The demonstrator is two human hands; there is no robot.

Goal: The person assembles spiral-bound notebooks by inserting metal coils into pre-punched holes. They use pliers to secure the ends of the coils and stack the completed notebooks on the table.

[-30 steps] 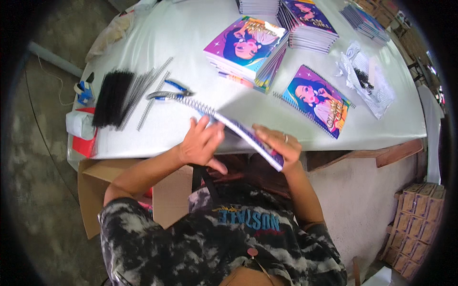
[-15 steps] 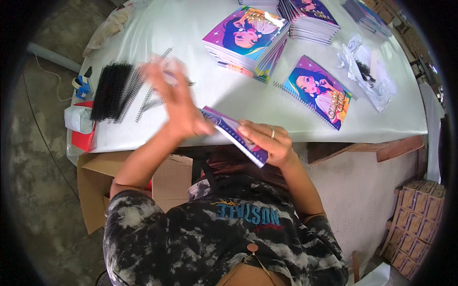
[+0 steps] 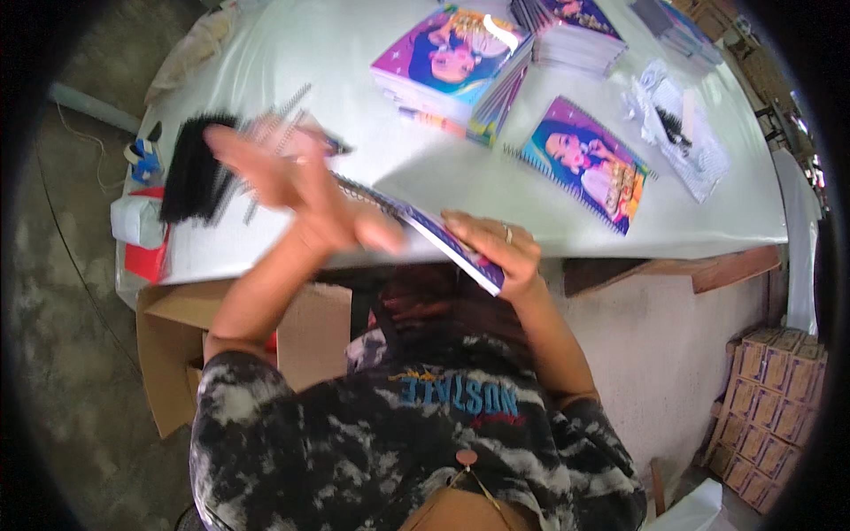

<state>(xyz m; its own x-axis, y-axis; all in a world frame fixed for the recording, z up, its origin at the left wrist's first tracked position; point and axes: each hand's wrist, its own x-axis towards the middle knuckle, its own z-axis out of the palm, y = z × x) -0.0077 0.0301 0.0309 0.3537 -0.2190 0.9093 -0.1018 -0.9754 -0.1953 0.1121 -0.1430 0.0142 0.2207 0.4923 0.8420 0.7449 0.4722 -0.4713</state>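
My right hand [image 3: 498,252] grips a purple notebook [image 3: 443,237] tilted at the table's front edge, thumb hidden beneath. Along its upper edge runs a row of holes, and a thin dark spiral coil [image 3: 365,191] sticks out from its far left end. Beside that end is my left hand [image 3: 310,190], blurred, its fingers stretched out and spread; nothing shows gripped in it. Beyond the left hand lies a heap of black spiral coils [image 3: 195,168], with some loose ones partly hidden by the fingers.
A notebook with a coil in its edge [image 3: 584,164] lies to the right. Stacks of notebook covers and pages [image 3: 447,62] stand at the back. Crumpled white wrapping [image 3: 686,133] holds more coils. A blue tape dispenser [image 3: 143,161] sits at the left edge, above an open cardboard box [image 3: 310,332].
My left hand has opened out and swung left, its fingers now over the loose coils. A coil now shows protruding from the notebook's end. My right hand keeps its grip.
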